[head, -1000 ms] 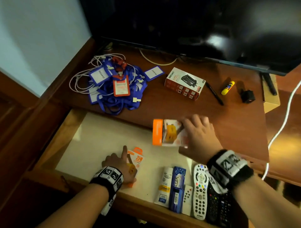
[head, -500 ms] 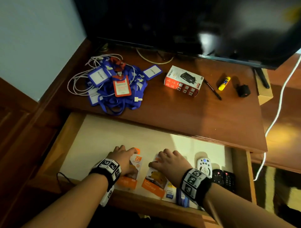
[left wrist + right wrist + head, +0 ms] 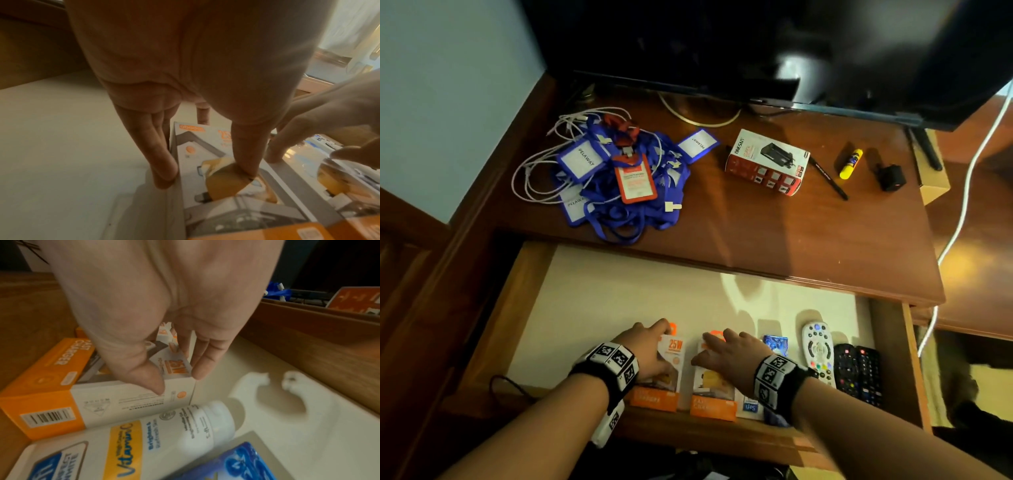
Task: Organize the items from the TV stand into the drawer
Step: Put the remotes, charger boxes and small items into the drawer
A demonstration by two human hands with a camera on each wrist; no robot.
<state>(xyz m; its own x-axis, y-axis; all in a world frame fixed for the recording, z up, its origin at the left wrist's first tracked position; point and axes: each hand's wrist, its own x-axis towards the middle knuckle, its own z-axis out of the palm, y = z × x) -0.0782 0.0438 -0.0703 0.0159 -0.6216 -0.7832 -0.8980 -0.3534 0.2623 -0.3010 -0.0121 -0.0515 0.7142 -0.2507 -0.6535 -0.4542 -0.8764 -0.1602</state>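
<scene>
Just below the counter (image 3: 756,233), where a heap of lanyards (image 3: 626,185) waits, the open drawer (image 3: 513,301) holds two charger boxes side by side at its front. The left hand (image 3: 650,356) lies on the left charger box (image 3: 671,356) and the right hand (image 3: 736,356) on the right charger box (image 3: 710,380), fingers straight, gripping nothing. The cardboard is likely light and stiff, best pinched across the long sides, not the glossy front.

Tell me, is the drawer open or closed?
Open. The drawer is pulled out from under the stand top, its pale floor showing, with charger boxes and remotes lying inside.
</scene>
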